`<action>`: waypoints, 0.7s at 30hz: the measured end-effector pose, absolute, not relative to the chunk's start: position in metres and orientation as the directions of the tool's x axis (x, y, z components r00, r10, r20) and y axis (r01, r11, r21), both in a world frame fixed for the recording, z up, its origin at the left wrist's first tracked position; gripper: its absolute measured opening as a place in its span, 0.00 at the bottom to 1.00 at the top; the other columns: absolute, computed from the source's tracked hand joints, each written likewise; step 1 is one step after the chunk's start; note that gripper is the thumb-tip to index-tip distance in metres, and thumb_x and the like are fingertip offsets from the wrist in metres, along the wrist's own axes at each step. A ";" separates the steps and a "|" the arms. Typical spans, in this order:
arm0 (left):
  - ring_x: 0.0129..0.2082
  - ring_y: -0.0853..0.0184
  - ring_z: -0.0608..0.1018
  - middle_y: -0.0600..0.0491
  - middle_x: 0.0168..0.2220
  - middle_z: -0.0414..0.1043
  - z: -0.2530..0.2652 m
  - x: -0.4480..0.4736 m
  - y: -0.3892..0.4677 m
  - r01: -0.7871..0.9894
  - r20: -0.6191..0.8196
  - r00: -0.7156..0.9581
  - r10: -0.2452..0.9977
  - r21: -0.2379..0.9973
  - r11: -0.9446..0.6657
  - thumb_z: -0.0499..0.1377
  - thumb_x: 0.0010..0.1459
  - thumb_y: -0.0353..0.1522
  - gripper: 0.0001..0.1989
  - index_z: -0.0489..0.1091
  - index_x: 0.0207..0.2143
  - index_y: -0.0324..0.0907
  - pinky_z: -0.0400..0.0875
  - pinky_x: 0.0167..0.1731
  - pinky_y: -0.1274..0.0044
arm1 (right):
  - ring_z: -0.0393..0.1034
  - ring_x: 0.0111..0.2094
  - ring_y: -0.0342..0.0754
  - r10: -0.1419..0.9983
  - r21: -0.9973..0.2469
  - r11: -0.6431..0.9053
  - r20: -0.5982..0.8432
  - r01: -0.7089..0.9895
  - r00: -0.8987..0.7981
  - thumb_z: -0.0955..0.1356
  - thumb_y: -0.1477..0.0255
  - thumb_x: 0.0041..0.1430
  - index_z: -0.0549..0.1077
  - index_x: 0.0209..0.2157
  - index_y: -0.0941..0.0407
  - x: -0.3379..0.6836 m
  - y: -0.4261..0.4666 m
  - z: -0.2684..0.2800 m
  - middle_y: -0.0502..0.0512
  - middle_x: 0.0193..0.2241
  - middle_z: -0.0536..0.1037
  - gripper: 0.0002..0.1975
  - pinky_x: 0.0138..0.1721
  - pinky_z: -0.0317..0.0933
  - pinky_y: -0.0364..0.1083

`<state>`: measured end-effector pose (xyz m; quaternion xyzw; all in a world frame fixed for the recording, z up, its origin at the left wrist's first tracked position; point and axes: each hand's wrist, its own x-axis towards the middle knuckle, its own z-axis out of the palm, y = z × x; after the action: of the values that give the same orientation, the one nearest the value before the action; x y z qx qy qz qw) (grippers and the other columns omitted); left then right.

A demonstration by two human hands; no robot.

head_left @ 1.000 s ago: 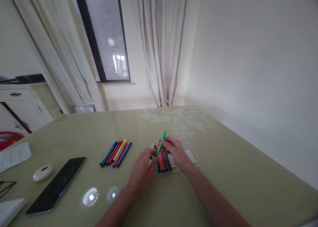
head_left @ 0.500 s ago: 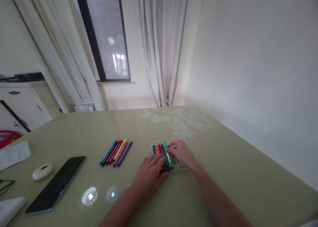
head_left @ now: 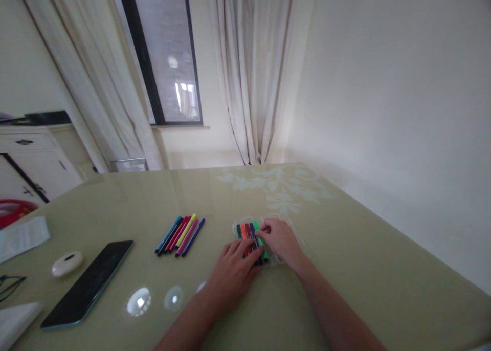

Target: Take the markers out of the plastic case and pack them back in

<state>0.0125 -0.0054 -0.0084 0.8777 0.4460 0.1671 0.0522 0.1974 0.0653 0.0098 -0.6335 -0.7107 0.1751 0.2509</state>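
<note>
A clear plastic case (head_left: 273, 259) lies on the table with several markers side by side in it: dark green, orange, brown, purple and a bright green marker (head_left: 257, 226) at the right end of the row. My left hand (head_left: 233, 275) rests over the lower part of the row, its fingers stretched out on the markers and covering part of them. At the bright green marker, my right hand (head_left: 280, 241) has its thumb and fingers pinched together around the upper part. The case's right half is partly hidden under that hand.
Left of the case lies a loose group of markers (head_left: 180, 236) in blue, black, red, yellow and pink. Farther left are a black tablet or phone (head_left: 88, 284), a white oval object (head_left: 67, 264) and papers (head_left: 25, 238). A wall borders the table's right side.
The bright green marker sits lower and straighter along the row. My left hand's fingers have shifted slightly right onto it, while my right hand stays at its upper part.
</note>
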 end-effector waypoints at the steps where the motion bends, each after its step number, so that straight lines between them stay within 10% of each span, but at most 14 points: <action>1: 0.62 0.54 0.68 0.49 0.64 0.66 -0.008 0.013 -0.006 0.767 0.248 0.544 0.802 0.242 -0.595 0.58 0.68 0.34 0.24 0.64 0.65 0.54 0.64 0.61 0.58 | 0.74 0.32 0.49 0.988 -0.561 0.132 0.137 0.817 -0.066 0.75 0.70 0.56 0.80 0.30 0.54 0.197 0.065 0.010 0.53 0.29 0.82 0.03 0.33 0.58 0.44; 6: 0.62 0.54 0.68 0.49 0.64 0.66 -0.010 0.013 -0.006 0.765 0.258 0.541 0.800 0.244 -0.596 0.58 0.68 0.34 0.24 0.64 0.64 0.54 0.64 0.60 0.58 | 0.74 0.33 0.48 0.985 -0.575 0.165 0.133 0.801 -0.107 0.74 0.71 0.56 0.81 0.45 0.53 0.196 0.063 0.014 0.52 0.30 0.82 0.14 0.36 0.60 0.44; 21: 0.61 0.55 0.69 0.49 0.63 0.68 -0.007 0.016 -0.006 0.755 0.284 0.558 0.780 0.216 -0.619 0.57 0.69 0.35 0.21 0.66 0.63 0.52 0.64 0.60 0.60 | 0.77 0.34 0.49 0.982 -0.566 0.189 0.122 0.803 -0.146 0.72 0.70 0.60 0.84 0.36 0.53 0.198 0.066 0.010 0.55 0.33 0.84 0.07 0.37 0.62 0.44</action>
<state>0.0162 -0.0056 -0.0074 0.8820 0.4351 0.1779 0.0346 0.1976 0.0661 0.0102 -0.6084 -0.7333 0.1876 0.2387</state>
